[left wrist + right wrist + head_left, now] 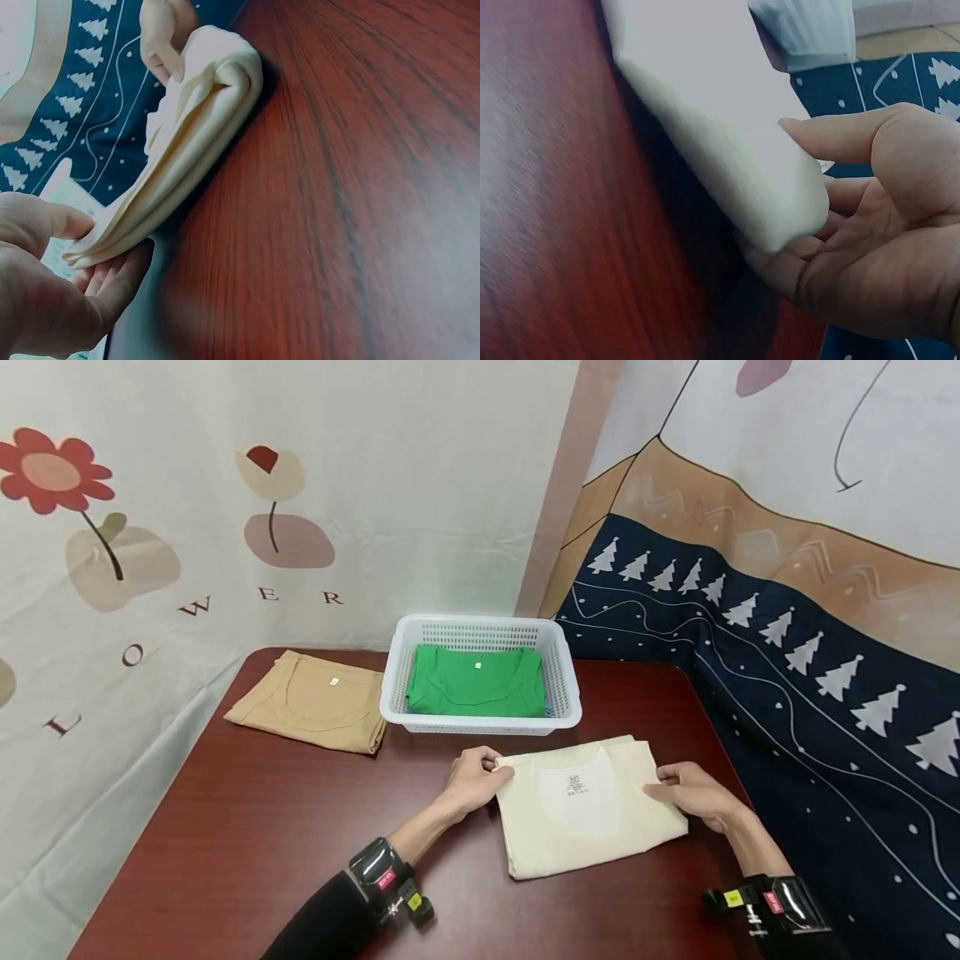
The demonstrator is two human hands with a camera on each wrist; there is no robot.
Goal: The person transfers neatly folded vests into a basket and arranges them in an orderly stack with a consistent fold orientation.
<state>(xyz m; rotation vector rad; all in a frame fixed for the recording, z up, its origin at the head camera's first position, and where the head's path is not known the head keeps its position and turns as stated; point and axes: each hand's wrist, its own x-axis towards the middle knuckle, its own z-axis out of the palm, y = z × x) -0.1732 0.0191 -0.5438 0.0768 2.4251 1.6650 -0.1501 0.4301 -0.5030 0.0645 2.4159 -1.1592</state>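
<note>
A folded cream shirt (585, 843) with a printed neck label is held between both hands, near the front right of the table. My left hand (474, 783) pinches its left edge, thumb on top and fingers beneath, as the left wrist view shows with the stacked fabric layers (161, 180). At the opposite edge my right hand (693, 793) grips the shirt, thumb above and fingers curled under the fold (727, 172). The shirt's near side rises off the tabletop in the wrist views, with a dark shadow below it.
Behind the shirt stands a white plastic basket (480, 724) with a folded green shirt (477, 681) inside. Left of the basket lies a folded tan shirt (315, 702) on the dark red table (247, 827). Patterned curtains (420, 485) hang along the back and right.
</note>
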